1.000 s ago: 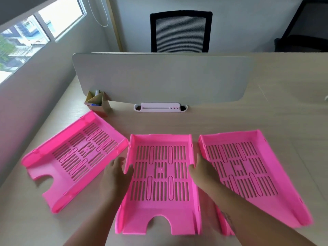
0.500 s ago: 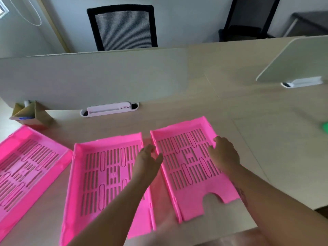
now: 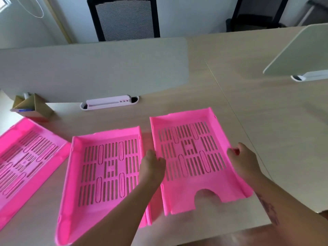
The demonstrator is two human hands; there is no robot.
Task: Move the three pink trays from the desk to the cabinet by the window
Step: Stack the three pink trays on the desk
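So I've got both hands on the right-hand pink slotted plastic tray (image 3: 191,157), sitting at about 5 o'clock on the pale wood-grain desk (image 3: 266,121). My left hand (image 3: 152,167) is clamped over its left wall, thumb inside, and my right hand (image 3: 244,159) is pinching the right wall the same way. Can't tell if the tray is off the desk or only tilted. The middle pink slotted tray (image 3: 106,171) lies just beside it at 6 o'clock, the third pink tray (image 3: 23,157) off at 8 o'clock, cut by the frame. A folded cardboard pen holder (image 3: 30,107) stands at 10 o'clock against the grey divider panel (image 3: 92,70).
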